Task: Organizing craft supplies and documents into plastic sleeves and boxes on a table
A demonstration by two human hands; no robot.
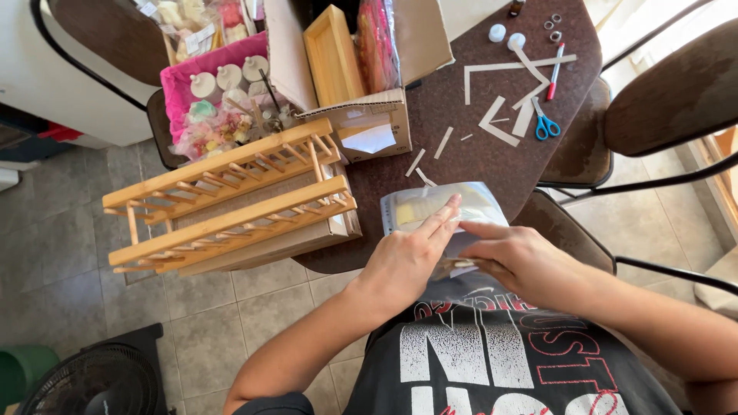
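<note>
My left hand lies flat, open, on a clear bag at the bench edge; my right hand pinches its lower edge.

Two bare hands meet low in the view, close before the body.

The left hand lies palm down, its fingers stretched straight and pressed flat, pointing up and to the right. The right hand sits just beside it, knuckles up, its fingers curled inward in a pinch towards the left hand. Both forearms are bare and slant in from the lower corners.
</note>
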